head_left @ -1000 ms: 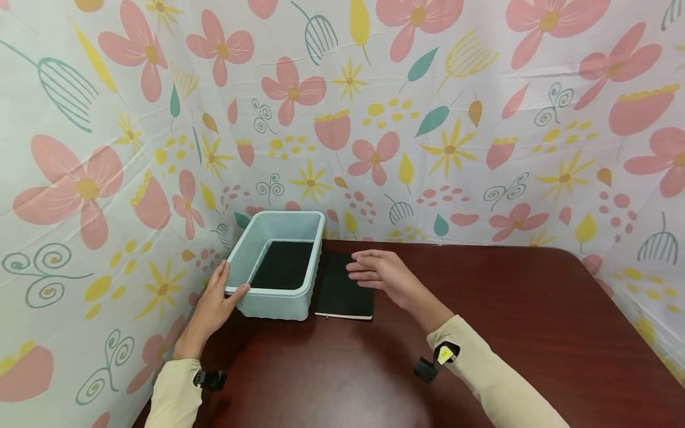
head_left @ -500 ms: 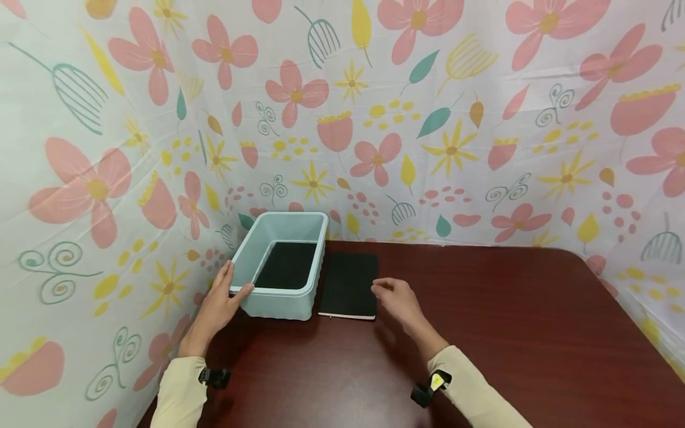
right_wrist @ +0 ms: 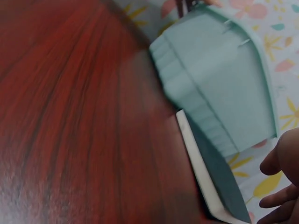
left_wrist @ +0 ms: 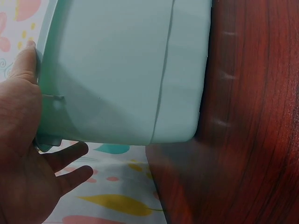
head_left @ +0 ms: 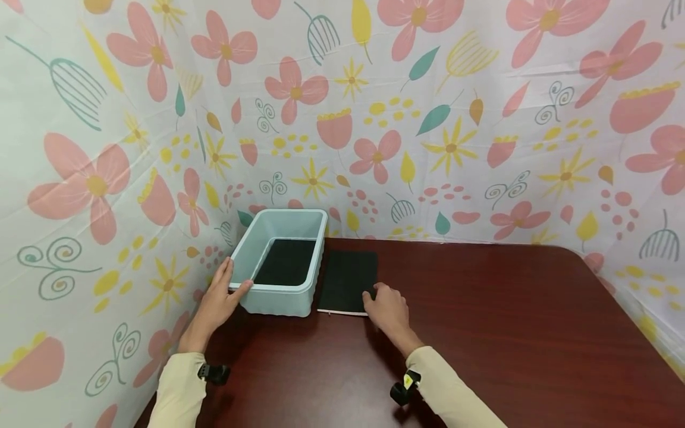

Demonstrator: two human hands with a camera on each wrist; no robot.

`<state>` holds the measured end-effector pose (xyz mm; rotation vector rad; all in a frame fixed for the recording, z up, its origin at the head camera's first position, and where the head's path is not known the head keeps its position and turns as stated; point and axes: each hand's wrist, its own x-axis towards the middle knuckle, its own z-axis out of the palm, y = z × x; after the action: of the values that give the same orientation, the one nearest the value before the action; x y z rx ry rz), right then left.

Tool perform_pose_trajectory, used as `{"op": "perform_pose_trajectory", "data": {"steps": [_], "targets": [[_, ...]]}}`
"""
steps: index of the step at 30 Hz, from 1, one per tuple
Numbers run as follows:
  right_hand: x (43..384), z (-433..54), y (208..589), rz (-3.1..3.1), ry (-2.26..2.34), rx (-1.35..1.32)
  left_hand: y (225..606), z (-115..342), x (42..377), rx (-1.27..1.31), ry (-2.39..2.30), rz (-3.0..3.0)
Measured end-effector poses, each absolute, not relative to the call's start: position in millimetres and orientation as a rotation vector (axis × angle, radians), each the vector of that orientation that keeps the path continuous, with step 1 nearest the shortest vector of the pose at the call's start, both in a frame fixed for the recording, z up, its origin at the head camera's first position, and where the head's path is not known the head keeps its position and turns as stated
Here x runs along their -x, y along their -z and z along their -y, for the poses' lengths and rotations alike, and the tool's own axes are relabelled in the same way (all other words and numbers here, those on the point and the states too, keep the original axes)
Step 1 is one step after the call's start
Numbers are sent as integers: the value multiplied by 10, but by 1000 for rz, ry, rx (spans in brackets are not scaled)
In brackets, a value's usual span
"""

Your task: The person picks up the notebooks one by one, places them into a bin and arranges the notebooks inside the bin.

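A light blue-green plastic bin (head_left: pixel 280 301) stands at the table's back left, with a flat black rectangle (head_left: pixel 285 262) lying inside. My left hand (head_left: pixel 214 300) holds its near left corner, thumb over the rim and fingers along the outer side. In the left wrist view, the thumb touches the rim and two straight fingers show past the bin's edge. A black notebook (head_left: pixel 348 276) with pale page edges lies flat, close along the bin's right side. My right hand (head_left: pixel 389 309) is at its near right corner, thumb and fingers spread apart in the right wrist view.
The dark red-brown wooden table (head_left: pixel 497 321) extends to the right and toward me. A white cloth with flower prints (head_left: pixel 449 119) hangs behind and to the left, close to the bin. Each wrist carries a small black camera.
My right hand has come down and toward me, from above the notebook to its near right corner. The left hand keeps its place on the bin, and bin and notebook look unmoved.
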<state>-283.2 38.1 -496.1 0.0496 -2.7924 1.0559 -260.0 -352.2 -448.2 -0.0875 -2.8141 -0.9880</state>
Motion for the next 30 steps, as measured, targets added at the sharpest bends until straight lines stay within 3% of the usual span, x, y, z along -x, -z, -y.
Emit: {"op": "perform_pose_trajectory", "data": {"steps": [20, 30], "targets": [[2927, -154, 5267, 2920, -538, -5, 4482, 3540, 2599, 101, 1006, 2819], [2968, -98, 5222, 2912, -639, 102, 4491, 3544, 2609, 100, 1014, 2811]]}}
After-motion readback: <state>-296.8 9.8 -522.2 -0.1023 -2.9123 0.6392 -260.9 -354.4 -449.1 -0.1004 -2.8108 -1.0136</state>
